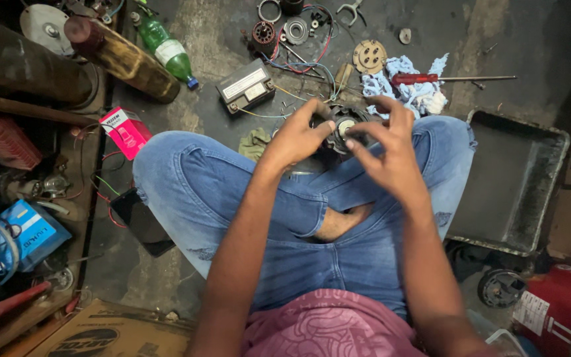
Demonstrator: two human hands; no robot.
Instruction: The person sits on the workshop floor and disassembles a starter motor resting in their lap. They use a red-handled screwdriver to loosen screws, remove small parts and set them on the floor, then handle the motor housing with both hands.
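I sit cross-legged on a dirty floor in blue jeans. Both hands are raised over my shins around a round black motor part (342,127) with a pale centre. My left hand (297,135) grips its left side. The fingers of my right hand (386,147) curl over its right side and top. Thin coloured wires run from the part toward the floor ahead.
A small black battery (246,86), a green bottle (166,46), a red-handled screwdriver (449,79) on a blue rag (406,87) and several round metal parts lie ahead. A black metal tray (542,173) sits right. A pink box (125,131), a dark phone (141,221) and cluttered shelves stand left.
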